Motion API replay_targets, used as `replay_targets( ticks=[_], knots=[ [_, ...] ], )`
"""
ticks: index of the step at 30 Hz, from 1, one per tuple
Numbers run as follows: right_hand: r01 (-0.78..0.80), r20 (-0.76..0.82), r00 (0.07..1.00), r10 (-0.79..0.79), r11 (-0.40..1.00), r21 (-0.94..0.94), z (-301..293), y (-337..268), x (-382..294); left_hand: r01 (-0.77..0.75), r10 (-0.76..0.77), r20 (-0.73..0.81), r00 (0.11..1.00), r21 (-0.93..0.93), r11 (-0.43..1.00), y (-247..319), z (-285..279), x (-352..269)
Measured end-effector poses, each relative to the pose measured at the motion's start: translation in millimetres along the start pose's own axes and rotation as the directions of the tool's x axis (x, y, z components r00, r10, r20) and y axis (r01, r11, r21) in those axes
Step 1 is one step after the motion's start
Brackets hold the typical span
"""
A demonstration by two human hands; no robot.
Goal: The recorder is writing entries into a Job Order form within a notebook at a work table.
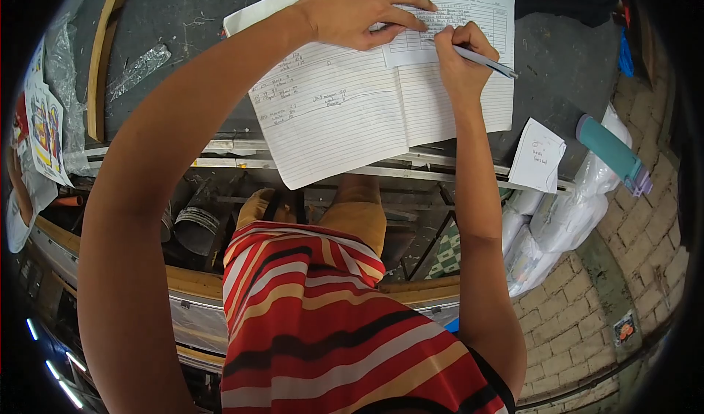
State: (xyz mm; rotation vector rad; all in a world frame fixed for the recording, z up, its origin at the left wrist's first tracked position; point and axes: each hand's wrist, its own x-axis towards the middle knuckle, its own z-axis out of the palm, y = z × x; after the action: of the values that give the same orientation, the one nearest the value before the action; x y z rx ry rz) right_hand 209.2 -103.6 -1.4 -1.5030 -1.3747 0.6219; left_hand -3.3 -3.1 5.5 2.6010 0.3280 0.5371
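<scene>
My right hand (467, 62) grips a silver-grey pen (484, 62), its tip on a printed form (410, 53) that bears handwritten lines. The form lies over the right page of an open ruled notebook (352, 133). My left hand (368, 9) rests palm down with fingers spread, across the notebook's upper part and the form's left edge, holding nothing. Handwriting covers part of the notebook's left page, whose lower corner juts over the near edge of the dark table (561, 78).
A small paper with writing (536, 158) lies at the table edge, near a teal bottle (610, 150). White plastic-wrapped bundles (566, 221) are below right. A wooden strip (104, 56) and clear plastic (140, 70) lie left. Another person's arm (21, 188) shows at far left.
</scene>
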Motion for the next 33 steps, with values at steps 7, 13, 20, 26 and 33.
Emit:
replay_targets(
  ticks=[7, 13, 20, 26, 33],
  knots=[
    [-0.011, 0.004, 1.0, 0.011, 0.997, 0.073, 1.7, -0.1, 0.7, -0.006, 0.006, -0.002, 1.0, 0.006, 1.0, -0.9, -0.4, -3.0],
    [0.031, 0.008, 0.999, -0.031, 0.999, 0.012, -3.1, 5.6, 0.3, -0.011, 0.011, 0.004, 1.0, 0.009, 1.0, 0.1, 0.0, 0.1],
    [0.036, 0.0, 0.999, -0.036, 0.999, 0.0, -0.2, 0.3, 1.8, 0.003, -0.003, -0.013, 1.0, 0.002, 1.0, 0.6, 0.2, -0.9],
    [-0.052, -0.048, 0.997, 0.06, 0.986, 0.158, -0.6, 6.2, 0.6, -0.008, 0.008, -0.007, 1.0, 0.008, 1.0, 0.1, -3.2, -4.4],
    [-0.079, -0.064, 0.994, 0.089, 0.987, 0.14, -7.7, 1.4, 3.2, -0.026, 0.025, -0.064, 0.998, -0.02, 0.999, 1.4, 0.1, -2.4]
  ],
)
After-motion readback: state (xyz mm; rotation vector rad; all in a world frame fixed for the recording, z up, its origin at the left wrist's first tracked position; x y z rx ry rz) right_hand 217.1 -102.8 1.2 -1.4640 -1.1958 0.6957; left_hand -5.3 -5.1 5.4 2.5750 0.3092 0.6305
